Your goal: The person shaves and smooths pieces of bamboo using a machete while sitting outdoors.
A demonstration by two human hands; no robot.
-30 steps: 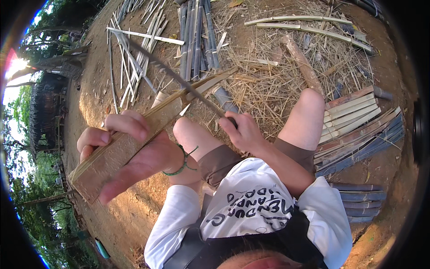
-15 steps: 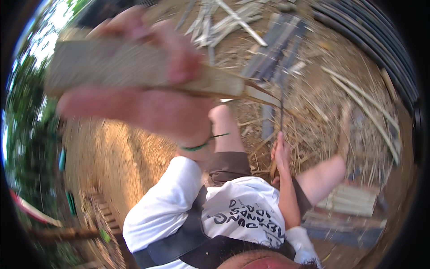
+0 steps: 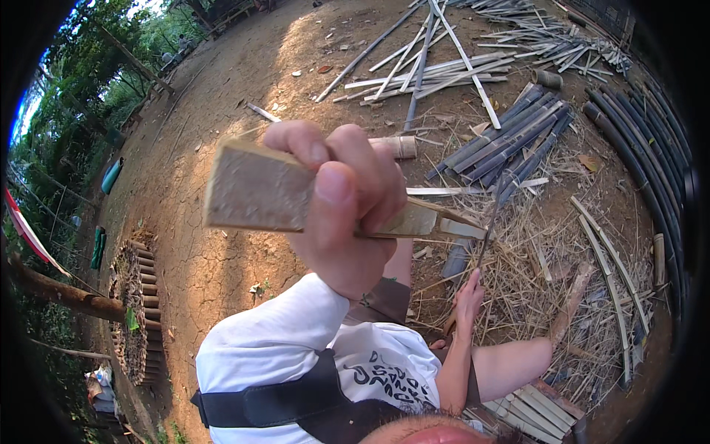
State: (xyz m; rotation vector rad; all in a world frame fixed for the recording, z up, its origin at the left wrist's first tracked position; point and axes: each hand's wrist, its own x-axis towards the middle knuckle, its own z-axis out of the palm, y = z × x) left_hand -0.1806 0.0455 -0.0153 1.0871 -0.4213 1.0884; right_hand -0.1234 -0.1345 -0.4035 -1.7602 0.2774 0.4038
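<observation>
My left hand [image 3: 344, 196] is raised high in front of me, its fingers and thumb wrapped round a bamboo strip [image 3: 255, 189]. The strip's wide, pale end sticks out to the left of the fist. Its other end points right and is split into two thinner pieces. My right hand [image 3: 467, 300], lower and nearer my lap, grips a long knife [image 3: 488, 233] with the blade pointing away from me. The blade crosses the split end of the strip. Part of the knife handle is hidden by my hand and forearm.
Split bamboo strips [image 3: 451, 74] lie scattered at the far middle. Dark bamboo pieces [image 3: 510, 137] are stacked beyond the knife, and long dark poles [image 3: 643, 177] curve along the right. Shavings [image 3: 510, 288] cover the ground by my legs. Pale slats [image 3: 529, 414] lie at the lower right.
In the view, my left hand and the strip have shifted right and down. The blade stays at the split end, and more ground now shows at the far side.
</observation>
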